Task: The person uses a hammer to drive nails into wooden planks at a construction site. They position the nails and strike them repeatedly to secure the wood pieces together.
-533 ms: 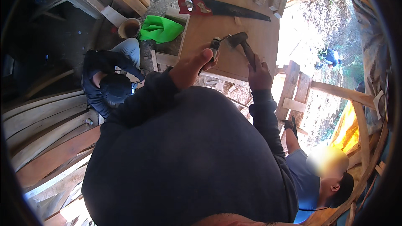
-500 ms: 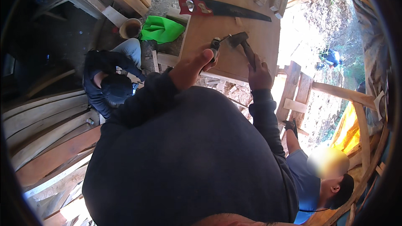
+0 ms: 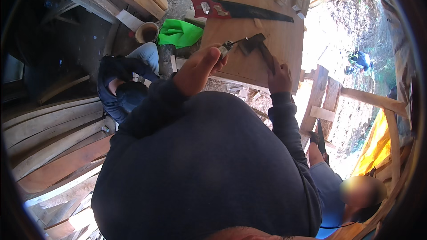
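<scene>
- Since the earlier frame, your left hand had shifted a little left over the board, and the screwdriver in it had tipped over, showing more of its thin shaft
- That hand was closed around the screwdriver's grip, thumb uppermost; your right hand was wrapped around the handle of the hatchet
- Both tools were above the board's near half, the hatchet head just right of the screwdriver tip; whether they touched could not be told
- The shaft pointed right and slightly away from you, towards that head, while the hatchet handle slanted back to your right hand; your left was nearer the tip
- Dull, dark and blocky, the head looked like metal
- Smooth pale-brown wood made up the board; across its far part lay a red-handled saw with a tapering blade, near squared wood blocks
- Crumpled green cloth lay left of it
</scene>
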Demonstrator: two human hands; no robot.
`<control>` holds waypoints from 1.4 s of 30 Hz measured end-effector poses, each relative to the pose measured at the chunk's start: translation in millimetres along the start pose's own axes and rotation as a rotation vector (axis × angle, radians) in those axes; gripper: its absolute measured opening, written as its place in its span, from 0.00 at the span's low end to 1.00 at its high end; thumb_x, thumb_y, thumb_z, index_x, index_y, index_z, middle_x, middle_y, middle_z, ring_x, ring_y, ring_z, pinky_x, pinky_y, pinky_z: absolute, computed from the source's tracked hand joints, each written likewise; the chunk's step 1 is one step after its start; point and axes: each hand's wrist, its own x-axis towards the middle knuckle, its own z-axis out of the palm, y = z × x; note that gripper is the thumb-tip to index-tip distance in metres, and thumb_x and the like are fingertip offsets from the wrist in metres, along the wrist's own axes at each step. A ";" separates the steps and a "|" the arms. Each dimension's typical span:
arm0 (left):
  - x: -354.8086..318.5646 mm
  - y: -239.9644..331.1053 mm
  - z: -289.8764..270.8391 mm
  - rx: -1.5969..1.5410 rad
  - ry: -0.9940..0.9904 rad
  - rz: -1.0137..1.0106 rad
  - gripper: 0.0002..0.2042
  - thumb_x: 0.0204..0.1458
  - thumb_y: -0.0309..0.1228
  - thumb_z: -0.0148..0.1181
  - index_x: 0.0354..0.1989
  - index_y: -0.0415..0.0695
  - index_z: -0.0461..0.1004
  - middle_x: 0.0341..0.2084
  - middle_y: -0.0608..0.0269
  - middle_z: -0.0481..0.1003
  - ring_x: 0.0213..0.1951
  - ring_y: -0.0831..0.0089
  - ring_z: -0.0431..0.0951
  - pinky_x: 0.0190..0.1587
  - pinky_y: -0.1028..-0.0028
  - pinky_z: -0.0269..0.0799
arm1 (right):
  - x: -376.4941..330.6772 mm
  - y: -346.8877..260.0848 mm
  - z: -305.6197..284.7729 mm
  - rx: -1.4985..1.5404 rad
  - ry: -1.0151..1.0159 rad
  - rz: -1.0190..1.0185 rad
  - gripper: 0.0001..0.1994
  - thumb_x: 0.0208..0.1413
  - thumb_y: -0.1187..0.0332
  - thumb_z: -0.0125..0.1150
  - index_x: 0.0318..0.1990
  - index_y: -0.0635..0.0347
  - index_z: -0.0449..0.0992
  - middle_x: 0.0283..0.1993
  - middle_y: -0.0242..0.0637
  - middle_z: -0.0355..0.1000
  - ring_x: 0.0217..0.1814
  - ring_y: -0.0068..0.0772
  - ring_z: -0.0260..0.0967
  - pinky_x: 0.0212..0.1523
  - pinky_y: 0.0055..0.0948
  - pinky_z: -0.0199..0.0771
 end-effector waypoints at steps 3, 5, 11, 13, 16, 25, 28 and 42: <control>-0.9 4.2 -3.9 0.199 -0.053 0.059 0.30 0.69 0.63 0.51 0.38 0.43 0.73 0.24 0.70 0.65 0.29 0.78 0.65 0.35 0.71 0.63 | -0.3 0.7 0.2 0.027 -0.045 0.012 0.29 0.62 0.59 0.70 0.71 0.43 0.74 0.51 0.45 0.74 0.54 0.53 0.77 0.56 0.48 0.79; -4.4 16.0 -6.4 0.446 -0.080 0.038 0.28 0.66 0.60 0.60 0.37 0.42 0.75 0.22 0.66 0.68 0.26 0.73 0.69 0.32 0.67 0.66 | 2.9 -12.6 -19.8 0.107 0.022 -0.033 0.24 0.62 0.62 0.70 0.65 0.49 0.77 0.51 0.45 0.76 0.51 0.49 0.78 0.55 0.46 0.78; -20.2 39.7 -2.4 0.894 -0.079 -0.019 0.23 0.60 0.54 0.67 0.40 0.43 0.83 0.23 0.50 0.76 0.26 0.54 0.78 0.32 0.61 0.72 | 12.3 -94.3 -168.9 0.757 -0.160 -0.194 0.11 0.62 0.68 0.70 0.49 0.61 0.81 0.44 0.43 0.79 0.47 0.39 0.78 0.51 0.39 0.77; -25.8 40.5 -0.9 0.939 -0.097 -0.057 0.22 0.61 0.53 0.66 0.42 0.44 0.85 0.25 0.48 0.79 0.29 0.51 0.82 0.34 0.58 0.74 | 4.1 -108.7 -182.1 0.807 -0.246 -0.301 0.11 0.62 0.68 0.71 0.48 0.63 0.81 0.42 0.42 0.79 0.46 0.38 0.78 0.49 0.38 0.77; -28.8 39.1 -0.3 0.966 -0.148 -0.133 0.21 0.63 0.52 0.65 0.39 0.43 0.84 0.28 0.49 0.82 0.32 0.49 0.85 0.36 0.55 0.76 | -2.4 -123.0 -181.3 0.725 -0.332 -0.361 0.13 0.61 0.67 0.73 0.49 0.63 0.81 0.41 0.42 0.79 0.45 0.37 0.78 0.49 0.38 0.78; -27.2 -36.7 -17.3 0.716 -0.044 -0.242 0.22 0.70 0.49 0.58 0.45 0.38 0.80 0.26 0.49 0.81 0.26 0.52 0.82 0.33 0.56 0.76 | 1.0 -15.7 -44.1 0.060 -0.091 -0.037 0.24 0.61 0.62 0.71 0.62 0.60 0.75 0.59 0.50 0.75 0.57 0.59 0.77 0.56 0.52 0.79; -13.2 -74.5 -29.4 0.329 -0.024 -0.526 0.22 0.73 0.50 0.53 0.41 0.41 0.77 0.21 0.60 0.77 0.21 0.67 0.77 0.27 0.67 0.73 | -0.1 3.1 -6.3 0.083 -0.109 0.016 0.25 0.63 0.61 0.69 0.64 0.58 0.72 0.60 0.51 0.72 0.60 0.60 0.75 0.58 0.54 0.78; 4.7 -118.5 -29.6 -0.036 -0.063 -0.671 0.16 0.76 0.45 0.48 0.41 0.46 0.71 0.20 0.72 0.66 0.17 0.82 0.63 0.18 0.75 0.58 | -48.9 -84.4 -104.9 0.510 -0.457 -0.022 0.21 0.71 0.54 0.61 0.60 0.61 0.73 0.45 0.57 0.81 0.49 0.66 0.80 0.48 0.53 0.79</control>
